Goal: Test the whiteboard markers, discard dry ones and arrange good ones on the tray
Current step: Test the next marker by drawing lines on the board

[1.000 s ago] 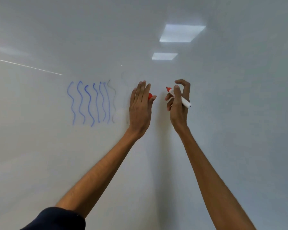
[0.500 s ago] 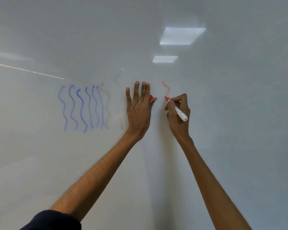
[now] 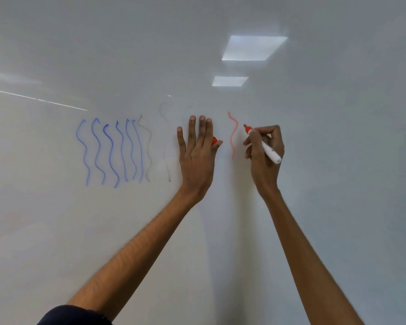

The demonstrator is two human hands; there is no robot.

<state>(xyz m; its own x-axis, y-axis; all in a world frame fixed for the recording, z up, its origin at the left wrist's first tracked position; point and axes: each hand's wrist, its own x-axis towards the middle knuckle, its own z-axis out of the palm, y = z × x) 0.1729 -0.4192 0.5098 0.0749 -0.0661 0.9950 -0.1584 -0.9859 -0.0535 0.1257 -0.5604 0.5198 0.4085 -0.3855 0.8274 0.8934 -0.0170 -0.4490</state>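
Observation:
My right hand (image 3: pixel 264 156) grips a white marker (image 3: pixel 265 147) with a red collar, its tip at the whiteboard (image 3: pixel 338 160) just right of a wavy red line (image 3: pixel 233 134). My left hand (image 3: pixel 197 151) lies flat against the board with fingers straight, pinning a red marker cap (image 3: pixel 214 140) under the thumb; only the cap's end shows. Left of that hand are several wavy blue lines (image 3: pixel 110 151) and two faint grey lines (image 3: pixel 148 148).
Two ceiling-light reflections (image 3: pixel 253 48) shine on the board above the hands. A thin bright streak (image 3: pixel 35 99) crosses the upper left. No tray or other markers are in view.
The red wavy line has appeared and grown downward. My right hand drew it, then lifted the tip back up to the right of it. My left hand stayed on the board.

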